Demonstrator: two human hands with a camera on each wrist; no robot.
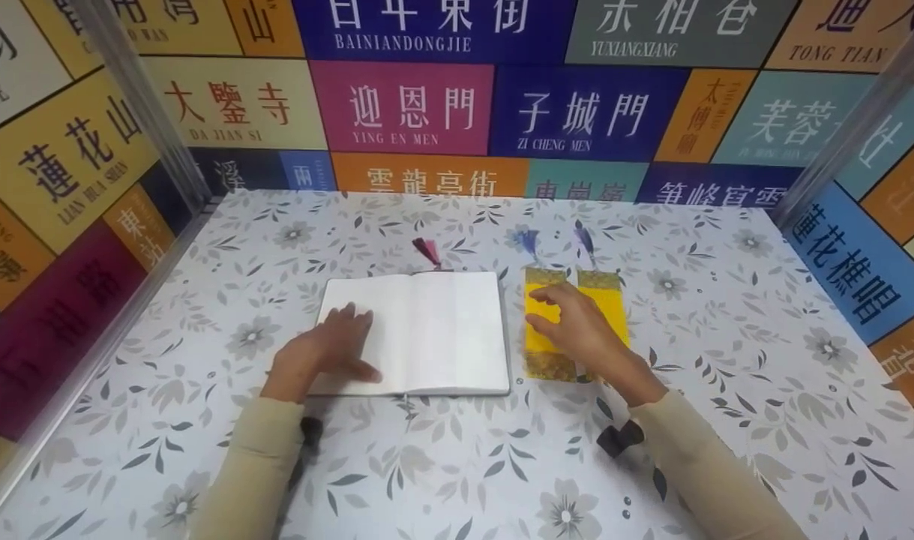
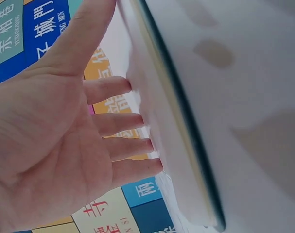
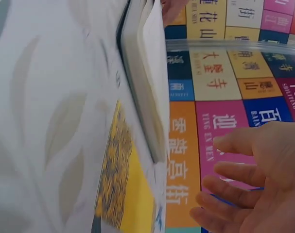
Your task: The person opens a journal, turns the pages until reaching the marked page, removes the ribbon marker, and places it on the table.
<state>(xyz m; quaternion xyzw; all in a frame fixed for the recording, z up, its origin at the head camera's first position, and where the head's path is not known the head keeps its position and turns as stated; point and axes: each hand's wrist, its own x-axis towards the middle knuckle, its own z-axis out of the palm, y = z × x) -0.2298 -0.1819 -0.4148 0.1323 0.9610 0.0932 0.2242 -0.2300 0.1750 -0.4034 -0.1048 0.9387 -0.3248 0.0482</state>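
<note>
An open notebook (image 1: 457,337) with blank white pages lies flat. My left hand (image 1: 329,345) rests on its left page, fingers extended; the left wrist view shows the straight fingertips right at the paper. To the notebook's right lie two yellow bookmarks side by side, a left one (image 1: 550,366) and a right one (image 1: 612,304), with brownish-gold patterned ends. Over them hovers my right hand (image 1: 585,326), thumb and fingers apart and loosely bent, holding nothing; it partly hides both. In the right wrist view, a gap separates this hand (image 3: 249,179) from the yellow bookmark (image 3: 132,179).
A blue tassel (image 1: 529,244) and a purple-blue tassel (image 1: 585,241) extend behind the bookmarks. Beyond the notebook's top edge pokes a dark red and pink tassel (image 1: 428,251). The table (image 1: 457,472) has a floral cover; colourful sign-covered panels (image 1: 404,109) stand behind and at both sides.
</note>
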